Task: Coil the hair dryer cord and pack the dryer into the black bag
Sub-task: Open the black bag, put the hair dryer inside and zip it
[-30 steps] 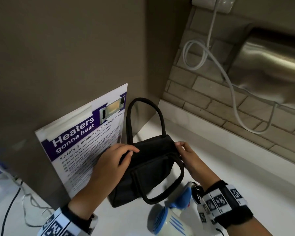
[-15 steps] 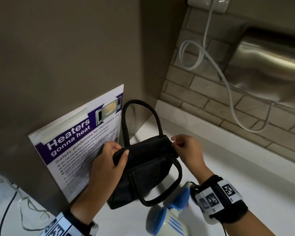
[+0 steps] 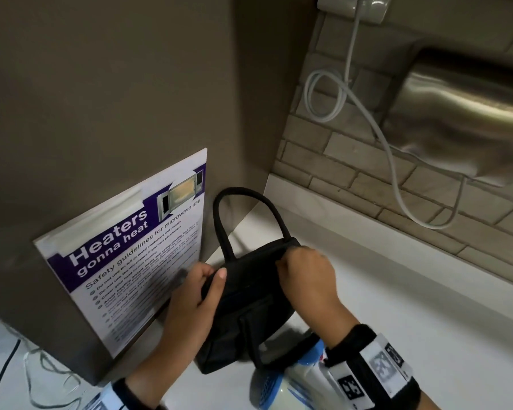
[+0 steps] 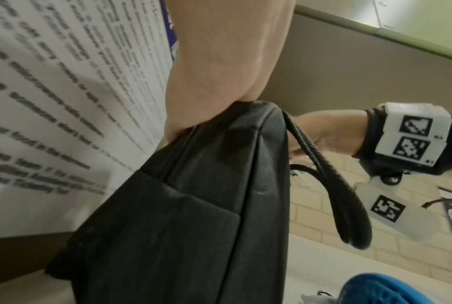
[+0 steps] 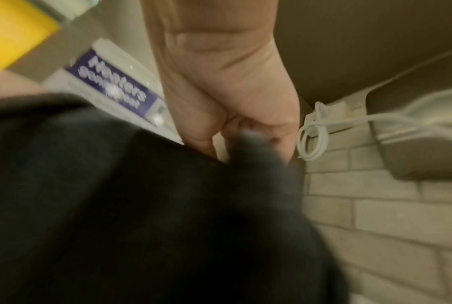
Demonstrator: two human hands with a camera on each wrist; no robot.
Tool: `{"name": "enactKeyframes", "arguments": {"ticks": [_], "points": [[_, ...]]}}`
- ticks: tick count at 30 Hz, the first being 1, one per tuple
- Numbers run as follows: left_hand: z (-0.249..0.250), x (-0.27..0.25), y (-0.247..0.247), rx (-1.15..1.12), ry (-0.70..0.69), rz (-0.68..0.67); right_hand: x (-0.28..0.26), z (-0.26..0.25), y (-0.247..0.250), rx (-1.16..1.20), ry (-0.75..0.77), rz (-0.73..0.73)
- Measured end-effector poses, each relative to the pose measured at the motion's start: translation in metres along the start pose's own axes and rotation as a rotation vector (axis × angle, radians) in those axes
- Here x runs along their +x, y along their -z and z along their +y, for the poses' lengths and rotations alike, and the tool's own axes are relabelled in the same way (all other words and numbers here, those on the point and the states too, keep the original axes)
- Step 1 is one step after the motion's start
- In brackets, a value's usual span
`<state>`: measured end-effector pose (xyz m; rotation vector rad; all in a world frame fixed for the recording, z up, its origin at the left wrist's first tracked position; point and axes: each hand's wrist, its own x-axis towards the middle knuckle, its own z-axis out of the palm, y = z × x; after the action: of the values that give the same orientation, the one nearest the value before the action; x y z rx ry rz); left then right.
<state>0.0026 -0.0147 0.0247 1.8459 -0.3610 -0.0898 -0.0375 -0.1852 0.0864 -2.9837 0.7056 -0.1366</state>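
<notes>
The black bag [image 3: 249, 306] stands on the white counter [image 3: 427, 321], one handle arched upright, the other hanging over its front. My left hand [image 3: 211, 276] grips the bag's left top corner [image 4: 219, 127]. My right hand [image 3: 302, 267] pinches something small at the top edge near the middle, likely the zipper pull [image 5: 253, 142], though blur hides it. The white and blue hair dryer [image 3: 293, 380] lies on the counter just in front of the bag, under my right wrist. Its blue grille [image 4: 391, 292] shows in the left wrist view. Its cord is out of sight.
A brown panel with a "Heaters gonna heat" poster [image 3: 131, 253] stands close to the bag's left. A brick wall [image 3: 367, 179] behind carries a steel hand dryer [image 3: 468, 119] and a looped white cable [image 3: 332, 96]. Thin cables [image 3: 27, 374] lie at bottom left.
My right hand has slid left along the bag's top edge from the right corner toward the middle. My left hand has settled into a grip on the left corner.
</notes>
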Motion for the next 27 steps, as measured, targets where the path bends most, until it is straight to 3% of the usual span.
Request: {"name": "enactKeyframes", "arguments": {"ticks": [4, 7, 10, 14, 19, 23, 27], "points": [[0.006, 0.001, -0.004, 0.000, -0.020, 0.004, -0.023, -0.027, 0.000, 0.283, 0.184, -0.069], [0.002, 0.008, 0.000, -0.087, 0.045, 0.024, -0.034, -0.032, 0.003, 0.529, 0.215, -0.125], [0.004, 0.011, 0.004, -0.202, 0.100, 0.003, -0.038, -0.032, 0.004, 0.632, 0.279, -0.116], [0.008, 0.015, 0.005, -0.480, 0.240, -0.036, -0.048, -0.041, -0.001, 0.539, 0.436, 0.035], [0.011, 0.019, 0.007, -0.663, 0.274, -0.147, -0.060, -0.053, -0.001, 0.430, 0.556, 0.128], [0.015, 0.022, 0.014, -0.669, 0.272, -0.219, -0.067, -0.058, -0.015, 0.254, 0.661, 0.293], [0.018, 0.024, 0.013, -0.538, 0.221, -0.195, -0.076, -0.062, -0.050, 0.133, 0.690, 0.406]]}}
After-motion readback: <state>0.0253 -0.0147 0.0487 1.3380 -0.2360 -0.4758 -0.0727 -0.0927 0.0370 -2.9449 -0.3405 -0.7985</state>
